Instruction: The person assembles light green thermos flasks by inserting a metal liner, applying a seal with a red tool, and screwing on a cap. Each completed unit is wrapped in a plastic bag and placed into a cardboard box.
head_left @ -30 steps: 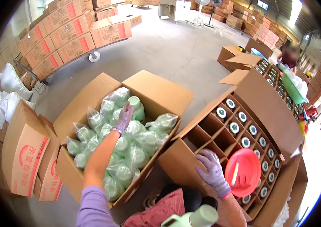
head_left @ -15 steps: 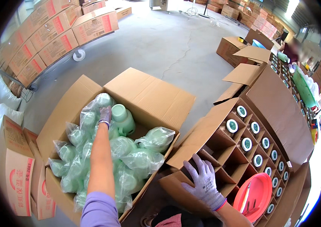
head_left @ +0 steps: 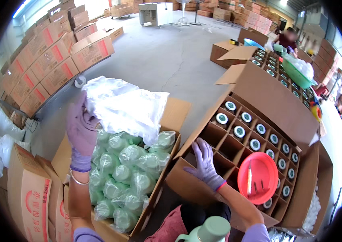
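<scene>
My left hand [head_left: 81,125], in a purple-grey glove, is raised over an open carton [head_left: 156,201] and pinches a translucent white plastic bag [head_left: 128,107] that billows to its right. Several light green flasks in clear bags [head_left: 128,173] fill that carton beneath. My right hand [head_left: 206,163], gloved too, lies with spread fingers on the near edge of a divided carton [head_left: 185,177]; nothing shows in its grasp. White-rimmed round tops [head_left: 239,131] fill many of its cells. At the lower edge, by my lap, an unwrapped light green flask [head_left: 209,232] is partly cut off.
A red basin [head_left: 257,177] with thin tools rests on the divided carton. Printed cartons [head_left: 27,193] lean at left, beside a loaded trolley [head_left: 46,72]. Far right, a person [head_left: 288,40] is near a green tub [head_left: 298,70] of plastic bags.
My left hand has risen from the wrapped flasks and now holds a plastic bag. An unwrapped flask has appeared by my lap. My right hand stays at the divided carton's edge; the view has shifted.
</scene>
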The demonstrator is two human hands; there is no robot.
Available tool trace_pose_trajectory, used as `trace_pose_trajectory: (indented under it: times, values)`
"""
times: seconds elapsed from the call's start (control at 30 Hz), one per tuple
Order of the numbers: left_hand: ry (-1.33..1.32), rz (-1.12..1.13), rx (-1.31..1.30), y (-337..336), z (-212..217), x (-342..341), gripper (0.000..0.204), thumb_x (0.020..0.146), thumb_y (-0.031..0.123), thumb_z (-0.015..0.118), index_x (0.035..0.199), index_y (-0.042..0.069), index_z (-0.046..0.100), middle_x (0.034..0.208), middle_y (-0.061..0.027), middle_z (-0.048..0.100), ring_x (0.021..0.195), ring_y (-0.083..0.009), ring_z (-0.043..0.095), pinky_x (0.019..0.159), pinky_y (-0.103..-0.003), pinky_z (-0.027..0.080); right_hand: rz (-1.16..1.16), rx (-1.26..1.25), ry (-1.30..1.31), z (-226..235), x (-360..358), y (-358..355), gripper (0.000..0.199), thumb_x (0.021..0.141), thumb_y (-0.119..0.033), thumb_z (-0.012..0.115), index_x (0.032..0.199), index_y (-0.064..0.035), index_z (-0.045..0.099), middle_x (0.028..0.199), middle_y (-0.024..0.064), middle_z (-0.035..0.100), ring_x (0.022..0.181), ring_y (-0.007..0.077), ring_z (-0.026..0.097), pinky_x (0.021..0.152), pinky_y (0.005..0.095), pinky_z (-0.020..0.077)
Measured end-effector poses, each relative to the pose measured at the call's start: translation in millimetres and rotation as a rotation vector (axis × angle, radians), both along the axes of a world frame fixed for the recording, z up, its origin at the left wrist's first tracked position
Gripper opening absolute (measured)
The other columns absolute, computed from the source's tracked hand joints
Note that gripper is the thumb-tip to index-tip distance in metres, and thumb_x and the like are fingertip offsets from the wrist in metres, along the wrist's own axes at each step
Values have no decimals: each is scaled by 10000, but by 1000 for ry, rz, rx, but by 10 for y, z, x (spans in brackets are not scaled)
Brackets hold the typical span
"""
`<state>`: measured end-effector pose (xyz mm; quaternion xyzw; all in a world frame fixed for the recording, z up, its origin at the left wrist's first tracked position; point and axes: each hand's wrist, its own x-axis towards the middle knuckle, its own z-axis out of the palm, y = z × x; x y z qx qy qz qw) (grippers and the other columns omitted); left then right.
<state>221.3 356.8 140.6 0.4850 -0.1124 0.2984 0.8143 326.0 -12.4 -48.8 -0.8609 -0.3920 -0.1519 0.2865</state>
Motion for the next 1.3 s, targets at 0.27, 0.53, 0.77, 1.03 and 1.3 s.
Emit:
trace_pose_trajectory:
  times: [0.27,0.53,0.77,1.03,1.3]
  values:
    - [541,332,236,-755,-239,-230,533,1073,324,382,1480,-19,356,1434,-134,468,1295,-214,479,1087,-348,403,336,1058,1076,614,-241,173,437,855,-141,754,1223,-41,541,1028,25,624,907,106,572,833,288,499]
    - [468,14,621,-2641,-1359,-1015,455,911,18,594,1356,5,501,1277,-104,556,1189,-212,550,1039,-363,460,19,557,404,717,-1348,-666,234,860,-152,745,991,-16,607,797,56,552,711,150,521,673,276,447]
    - [787,-139,281,-2895,-1523,-1533,379,922,322,647,1089,-17,679,946,-13,694,857,-113,619,778,-285,516,-509,351,282,229,-2192,-2107,362,773,-12,611,1130,-11,549,952,178,570,853,363,579,787,426,479]
    - [610,-311,628,-2953,-1566,-2768,423,954,246,575,1255,-50,578,1136,-142,684,1059,-190,639,932,-308,487,-212,412,252,161,-3949,-2229,278,677,-81,687,941,-42,609,1002,147,592,941,354,566,884,460,467]
    - [828,-780,951,-2457,-1635,-3838,349,969,221,580,1253,22,628,1142,-158,699,1073,-228,667,939,-342,513,172,-107,324,128,-4523,-2579,224,801,-324,577,893,-149,682,925,41,615,979,248,584,1007,489,361]
